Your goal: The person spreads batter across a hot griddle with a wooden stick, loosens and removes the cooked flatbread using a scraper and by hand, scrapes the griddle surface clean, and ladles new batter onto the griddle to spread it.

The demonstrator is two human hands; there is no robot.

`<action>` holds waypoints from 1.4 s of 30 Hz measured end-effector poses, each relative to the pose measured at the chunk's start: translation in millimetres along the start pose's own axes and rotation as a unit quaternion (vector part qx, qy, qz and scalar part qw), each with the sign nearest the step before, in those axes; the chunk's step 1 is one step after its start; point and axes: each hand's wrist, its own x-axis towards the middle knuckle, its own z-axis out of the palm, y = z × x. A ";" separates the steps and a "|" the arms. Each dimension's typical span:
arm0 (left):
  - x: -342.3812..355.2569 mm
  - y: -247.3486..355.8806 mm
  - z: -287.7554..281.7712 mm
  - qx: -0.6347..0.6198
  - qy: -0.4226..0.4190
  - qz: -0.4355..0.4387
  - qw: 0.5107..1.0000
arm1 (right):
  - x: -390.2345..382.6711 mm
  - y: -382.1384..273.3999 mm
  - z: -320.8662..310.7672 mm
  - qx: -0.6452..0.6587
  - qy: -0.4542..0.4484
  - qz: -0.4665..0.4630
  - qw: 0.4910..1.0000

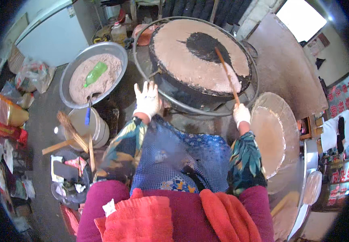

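My right hand, in a white glove, is closed round the lower end of a long wooden stick. The stick slants up across a large round griddle, its far end at the dark bare patch. Pinkish-brown batter covers much of the rest of the surface, with a paler lump beside the stick at the near right. My left hand, also white-gloved, holds nothing; its fingers are spread beside the metal hoop that rings the griddle. Whether the fingertips touch the hoop, I cannot tell.
A grey metal basin of pinkish-brown mash, with a green bottle in it, stands at the left. Below it is a white bucket with a straw brush. Thin round flatbreads lie at the right.
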 end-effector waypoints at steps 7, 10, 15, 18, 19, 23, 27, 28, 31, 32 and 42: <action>-30.4 103.8 -7.7 -0.122 -0.006 0.090 0.988 | -68.1 -95.2 -2.4 -0.002 -0.084 -0.135 0.987; -35.3 104.3 3.1 -0.009 0.051 0.124 0.991 | -36.6 -73.3 8.9 -0.010 -0.048 -0.051 0.997; -32.1 79.8 13.6 -0.010 0.034 0.142 0.989 | -2.3 -32.8 5.5 -0.024 -0.013 -0.030 0.999; -31.3 70.9 8.8 0.009 0.027 0.127 0.992 | -26.4 -32.0 17.9 -0.045 -0.019 -0.037 0.998; -30.2 69.2 4.3 -0.016 0.036 0.133 0.990 | -21.4 -21.8 12.1 -0.022 -0.011 -0.029 0.999; -27.0 60.8 8.9 -0.012 0.033 0.131 0.991 | -9.4 -19.9 3.1 -0.003 0.008 -0.029 1.000; -23.9 44.3 12.0 0.002 0.048 0.096 0.994 | -31.1 -30.3 27.7 -0.033 -0.039 -0.092 0.994; -22.8 41.6 12.6 0.017 0.038 0.092 0.995 | -25.0 -21.8 20.3 -0.001 -0.045 -0.059 0.997; -15.3 35.8 12.6 0.030 0.012 0.094 0.995 | 1.1 -3.0 5.0 0.012 -0.021 -0.019 1.000; -13.6 34.6 12.1 0.026 -0.004 0.092 0.995 | -0.6 0.8 5.3 0.011 -0.019 -0.013 1.000; 19.3 15.7 -13.6 0.076 0.007 0.062 0.995 | -15.2 -21.2 -27.1 0.027 -0.065 -0.025 0.997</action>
